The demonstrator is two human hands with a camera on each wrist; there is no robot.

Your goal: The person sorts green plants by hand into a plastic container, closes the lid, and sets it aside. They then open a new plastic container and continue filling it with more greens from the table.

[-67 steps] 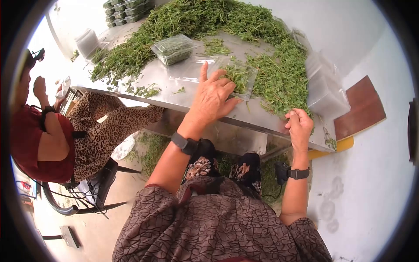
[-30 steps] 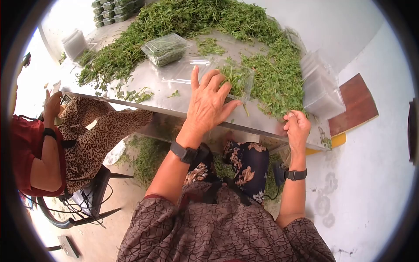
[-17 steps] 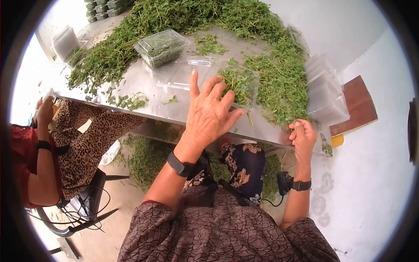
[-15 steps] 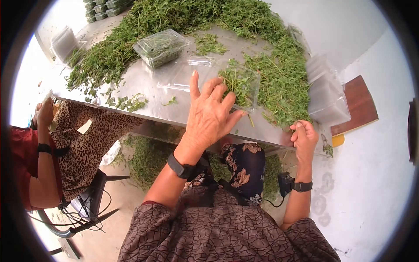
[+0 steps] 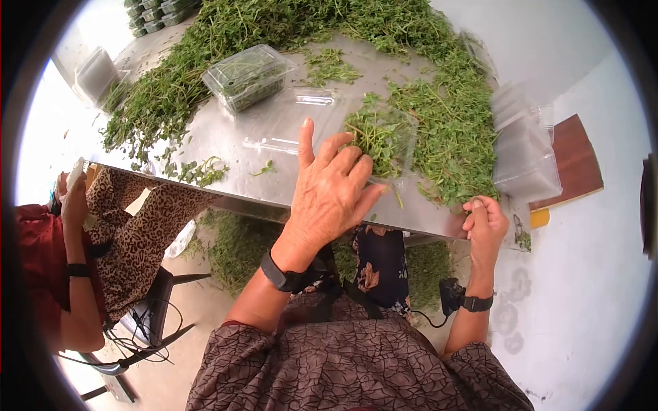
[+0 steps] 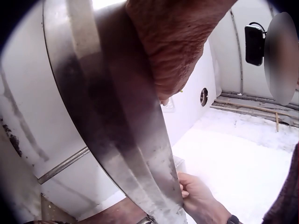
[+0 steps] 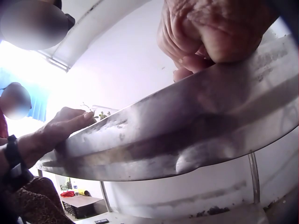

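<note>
My left hand (image 5: pixel 332 181) lies over an open clear plastic clamshell box (image 5: pixel 410 130), its knuckles against the leafy green sprigs (image 5: pixel 377 133) inside. Its little finger sticks up, its thumb stretches toward the near rim, and its other fingertips are hidden below the knuckles. The box's lid (image 5: pixel 271 127) lies flat to the left. At the table's front edge rests my right hand (image 5: pixel 488 222), fingers curled in and thumb laid over them, right beside the large heap of greens (image 5: pixel 449 137). In the right wrist view, these curled fingers (image 7: pixel 184 70) show nothing between them.
A closed, filled clamshell (image 5: pixel 247 75) stands behind the lid. Nested clear boxes (image 5: pixel 524 154) stand at the right, another stack (image 5: pixel 97 77) at the left, filled boxes (image 5: pixel 154 14) at the back. A person in a red top (image 5: pixel 41 253) sits at the left.
The head view has shifted slightly, bringing the table closer. My left hand stays over the box and my right hand at the edge. The other person has lowered a raised hand.
</note>
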